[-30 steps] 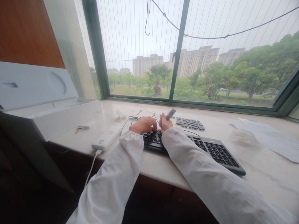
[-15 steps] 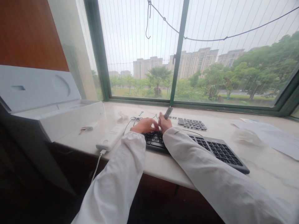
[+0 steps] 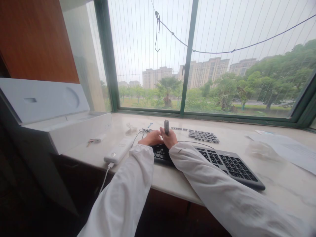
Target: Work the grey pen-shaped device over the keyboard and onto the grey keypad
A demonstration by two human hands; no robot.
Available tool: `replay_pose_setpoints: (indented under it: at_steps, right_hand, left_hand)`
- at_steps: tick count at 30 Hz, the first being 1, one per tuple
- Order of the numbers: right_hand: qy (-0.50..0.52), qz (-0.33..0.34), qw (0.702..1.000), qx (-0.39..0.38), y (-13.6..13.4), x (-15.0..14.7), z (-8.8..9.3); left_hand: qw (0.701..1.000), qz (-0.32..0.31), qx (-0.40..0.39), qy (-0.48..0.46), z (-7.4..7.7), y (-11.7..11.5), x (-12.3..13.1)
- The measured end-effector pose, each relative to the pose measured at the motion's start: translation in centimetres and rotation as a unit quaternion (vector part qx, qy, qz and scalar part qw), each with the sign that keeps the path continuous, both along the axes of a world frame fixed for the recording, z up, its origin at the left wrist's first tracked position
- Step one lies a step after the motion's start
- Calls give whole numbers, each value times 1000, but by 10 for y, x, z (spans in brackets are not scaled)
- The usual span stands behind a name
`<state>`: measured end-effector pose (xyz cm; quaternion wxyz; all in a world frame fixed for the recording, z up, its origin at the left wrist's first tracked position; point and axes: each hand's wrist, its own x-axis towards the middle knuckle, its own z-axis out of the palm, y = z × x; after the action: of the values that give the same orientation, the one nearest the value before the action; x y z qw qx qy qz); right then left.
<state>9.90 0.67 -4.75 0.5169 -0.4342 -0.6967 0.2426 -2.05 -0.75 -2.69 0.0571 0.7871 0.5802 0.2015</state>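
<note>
We likely work the long black keyboard [image 3: 217, 158], right hand [image 3: 170, 139] gripping a grey rod [image 3: 166, 126], left hand's [image 3: 151, 138] hold unclear; next needs steadiness.

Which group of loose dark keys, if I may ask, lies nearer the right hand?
The short single row, just beyond the right hand; the block of several rows lies farther right.

No readable text, keyboard [image 3: 235, 167] markings apparently too small, blurred

keyboard [image 3: 243, 168] beneath right hand [image 3: 169, 137] is showing matt plastic | table [image 3: 283, 177] around it is gleaming, marble-like | sleeve [image 3: 209, 181] behind is showing matt cloth
</note>
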Motion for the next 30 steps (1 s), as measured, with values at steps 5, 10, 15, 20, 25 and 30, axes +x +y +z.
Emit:
replay_pose_setpoints:
  at_steps: [5,10,15,20,25,30]
  right_hand:
    - [21,-20,1000,-1,3,2,-2]
    - [29,-40,999,6,0,4,1]
    - [15,-41,999,7,-4,4,4]
    - [9,-44,999,7,-3,3,5]
    - [0,-44,999,-1,-1,3,4]
    - [-20,-54,998,16,-3,2,4]
  left_hand:
    - [1000,-19,-5,-19,3,-4,0]
    - [999,-39,-14,-22,5,-4,-1]
    - [999,-24,-9,-23,4,-4,-1]
    - [1000,-14,2,-3,5,-5,0]
    - [1000,-1,-2,-1,5,-5,0]
    - [1000,1,-13,-25,3,-3,0]
